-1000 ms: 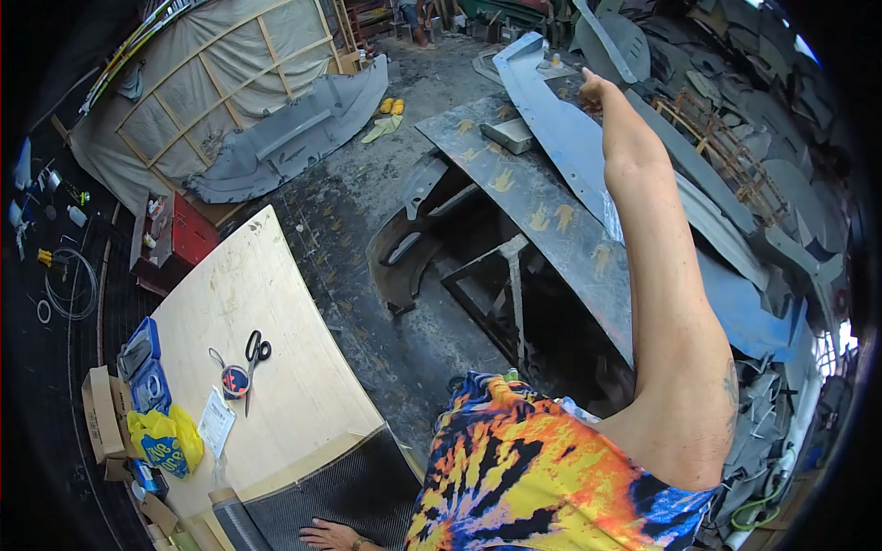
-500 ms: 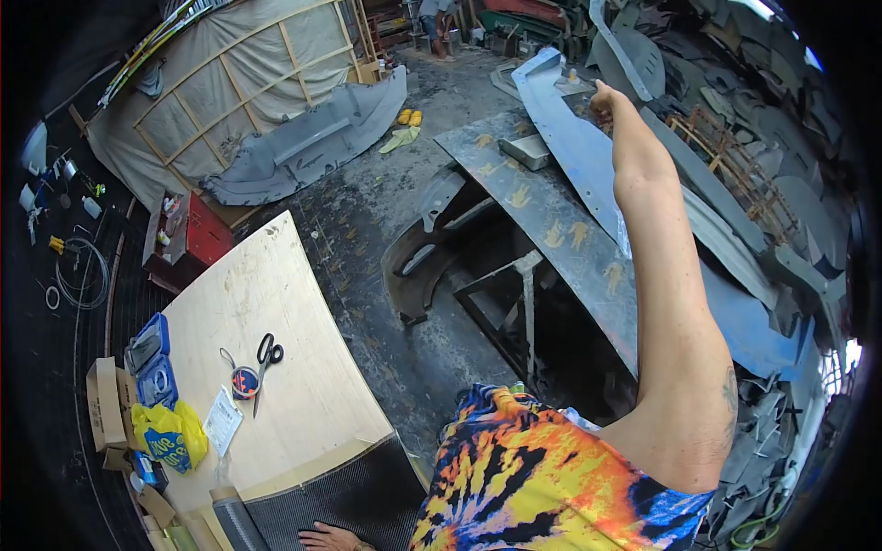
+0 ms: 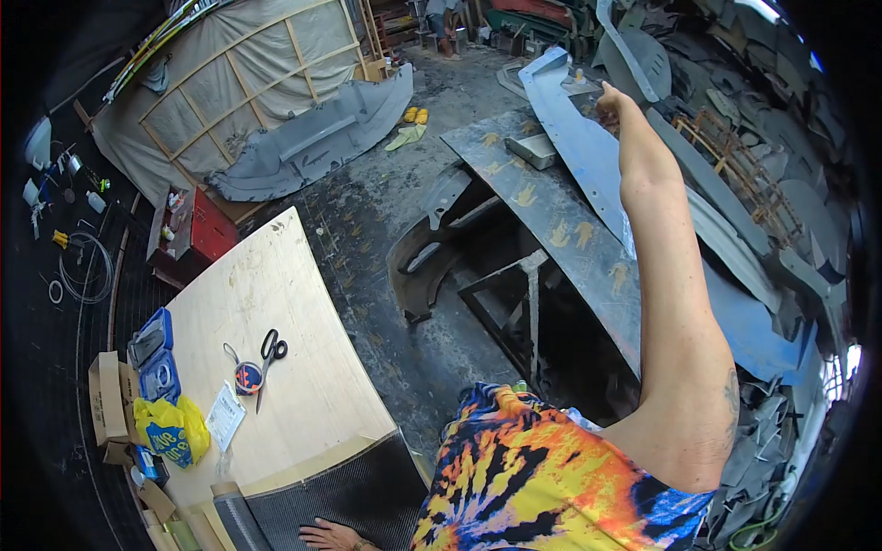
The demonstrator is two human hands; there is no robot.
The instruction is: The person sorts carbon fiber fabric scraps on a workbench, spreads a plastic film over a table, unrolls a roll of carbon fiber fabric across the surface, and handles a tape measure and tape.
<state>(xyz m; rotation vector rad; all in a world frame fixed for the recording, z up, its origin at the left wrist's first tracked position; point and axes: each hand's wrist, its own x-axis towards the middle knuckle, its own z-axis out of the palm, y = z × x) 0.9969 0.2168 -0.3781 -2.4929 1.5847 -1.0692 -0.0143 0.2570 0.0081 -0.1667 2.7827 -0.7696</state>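
Observation:
My left hand (image 3: 333,535) lies flat with fingers spread on black woven fabric (image 3: 340,491), which looks like carbon fibre cloth. The fabric unrolls from a roll (image 3: 236,516) at the near end of a pale wooden tabletop (image 3: 285,285). My right arm stretches far forward. At its end, my right hand (image 3: 610,99) is beside a blue-grey moulded panel (image 3: 571,138); whether it touches the panel and how its fingers are bent cannot be made out. Farther up the tabletop are black-handled scissors (image 3: 269,354) and a round tape measure (image 3: 247,377).
On the table's left side are a blue case (image 3: 156,358), a yellow bag (image 3: 173,432) and a cardboard box (image 3: 110,404). A red toolbox (image 3: 195,234) stands beyond. A dark metal-framed bench (image 3: 542,216) carries the panel. Stacked grey parts (image 3: 772,119) line the right. A person (image 3: 445,23) sits far back.
The view has shifted slightly, so the scene sits a little farther right. My left hand still rests on the fabric and my right arm stays stretched out.

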